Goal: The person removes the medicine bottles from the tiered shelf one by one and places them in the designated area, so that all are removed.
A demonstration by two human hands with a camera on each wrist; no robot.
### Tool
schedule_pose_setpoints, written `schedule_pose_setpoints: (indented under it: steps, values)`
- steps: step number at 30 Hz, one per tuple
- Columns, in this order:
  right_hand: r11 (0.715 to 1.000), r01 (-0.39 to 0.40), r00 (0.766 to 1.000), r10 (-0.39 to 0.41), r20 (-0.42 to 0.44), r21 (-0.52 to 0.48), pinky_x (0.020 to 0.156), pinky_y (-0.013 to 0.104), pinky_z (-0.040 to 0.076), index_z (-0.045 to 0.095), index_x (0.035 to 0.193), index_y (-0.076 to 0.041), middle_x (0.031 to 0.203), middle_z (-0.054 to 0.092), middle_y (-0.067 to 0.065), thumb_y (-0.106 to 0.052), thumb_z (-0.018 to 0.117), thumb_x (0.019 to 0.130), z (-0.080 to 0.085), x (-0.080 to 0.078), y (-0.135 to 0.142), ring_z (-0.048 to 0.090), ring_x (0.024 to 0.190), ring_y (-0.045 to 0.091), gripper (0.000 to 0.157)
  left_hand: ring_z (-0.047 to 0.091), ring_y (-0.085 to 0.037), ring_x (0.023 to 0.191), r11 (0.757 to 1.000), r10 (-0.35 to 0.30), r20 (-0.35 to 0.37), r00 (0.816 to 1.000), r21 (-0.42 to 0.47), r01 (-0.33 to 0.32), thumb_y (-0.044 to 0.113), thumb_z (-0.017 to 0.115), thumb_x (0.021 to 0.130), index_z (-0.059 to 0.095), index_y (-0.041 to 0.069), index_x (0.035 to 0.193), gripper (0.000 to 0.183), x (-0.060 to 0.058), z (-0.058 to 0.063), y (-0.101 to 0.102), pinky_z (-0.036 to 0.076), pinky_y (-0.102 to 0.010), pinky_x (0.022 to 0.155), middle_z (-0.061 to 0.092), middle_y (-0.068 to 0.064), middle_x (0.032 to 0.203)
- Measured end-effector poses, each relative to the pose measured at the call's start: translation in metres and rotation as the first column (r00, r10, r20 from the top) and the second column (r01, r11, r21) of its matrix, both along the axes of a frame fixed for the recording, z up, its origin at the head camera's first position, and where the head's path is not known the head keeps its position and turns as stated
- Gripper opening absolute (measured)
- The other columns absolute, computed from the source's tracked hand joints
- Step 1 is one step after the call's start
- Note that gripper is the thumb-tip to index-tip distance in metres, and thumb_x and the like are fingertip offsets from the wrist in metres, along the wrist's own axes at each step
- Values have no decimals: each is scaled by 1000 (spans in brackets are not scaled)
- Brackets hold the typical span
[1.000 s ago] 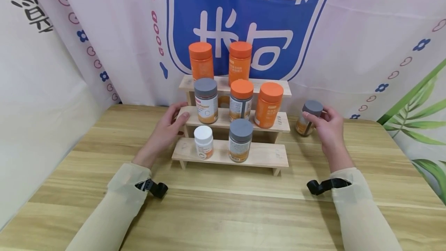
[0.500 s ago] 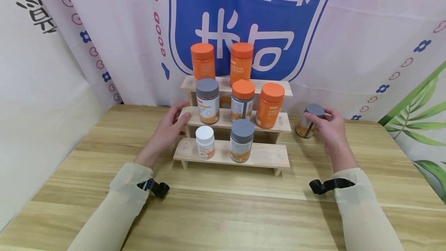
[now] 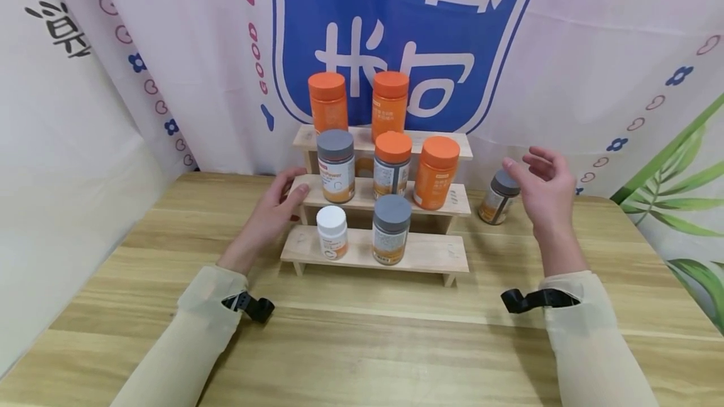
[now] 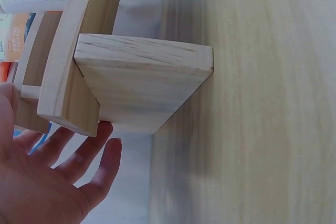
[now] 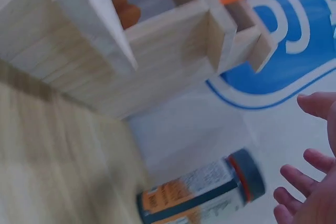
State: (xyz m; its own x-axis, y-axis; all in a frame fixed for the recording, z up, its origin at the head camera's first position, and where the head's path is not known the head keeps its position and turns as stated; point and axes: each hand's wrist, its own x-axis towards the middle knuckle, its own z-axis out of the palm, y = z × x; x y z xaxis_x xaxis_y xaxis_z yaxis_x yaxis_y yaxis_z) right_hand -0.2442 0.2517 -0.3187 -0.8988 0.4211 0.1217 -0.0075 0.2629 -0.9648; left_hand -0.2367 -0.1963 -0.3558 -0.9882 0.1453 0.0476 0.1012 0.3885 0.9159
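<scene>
Two hands point(image 3: 276, 204) point(image 3: 547, 193), left gripping shelf point(image 3: 432, 254), right spread, wrist view alone showing jar point(image 5: 197, 192) apart

Grey-lidded jar point(image 3: 495, 206), pale rack point(image 3: 425, 257), blue-printed white curtain point(image 3: 565, 80)

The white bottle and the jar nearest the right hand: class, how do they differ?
The white bottle is on the lowest shelf; the jar is on the table. The bottle is white-capped, the jar grey-capped. The jar bears a dark stripe; the bottle shows none. Both stand upright.

Light is soft, the right wrist view blurred
</scene>
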Motion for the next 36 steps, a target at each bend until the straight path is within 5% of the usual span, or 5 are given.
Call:
schedule_pose_setpoints:
  steps: [9,17,22,28,36]
  values:
    - [999,-33,986,38,-162,34,122,38,35,57,149,-23,143,65,-3,-42,78,96,24,15,-24,52,138,15,60,42,-42,151,1000,2,0,1000,-3,-2,47,44,113,29,18,166,62,0,-1,-2,52,-62,107,25,-15,176]
    - [980,-186,966,169,-196,-72,107,24,49,62,143,-21,133,69,0,-33,80,97,35,21,-50,60,123,12,51,43,-43,150,1000,1,4,1000,-10,-1,48,43,114,28,18,166,62,1,0,0,52,-62,108,28,-16,175]
    - [965,-256,942,236,-237,-53,102,18,49,62,143,-21,131,70,0,-34,79,97,46,21,-64,61,122,14,51,40,-42,153,1000,7,-3,1000,-15,-7,48,44,113,29,19,166,62,1,1,0,51,-62,108,24,-15,176]
    - [946,-317,926,325,-194,69,113,33,48,56,150,-25,144,66,5,-43,76,98,72,19,-81,59,130,16,58,40,-41,153,1000,12,-5,1000,-12,-12,48,44,113,30,20,166,61,2,2,1,51,-61,108,23,-13,177]
    - [872,-442,892,453,-3,210,120,49,46,44,159,-23,153,60,6,-53,74,96,99,4,-102,55,142,23,76,39,-43,154,999,25,1,1000,-21,-25,48,44,113,31,21,166,61,1,-1,0,52,-62,107,23,-15,177]
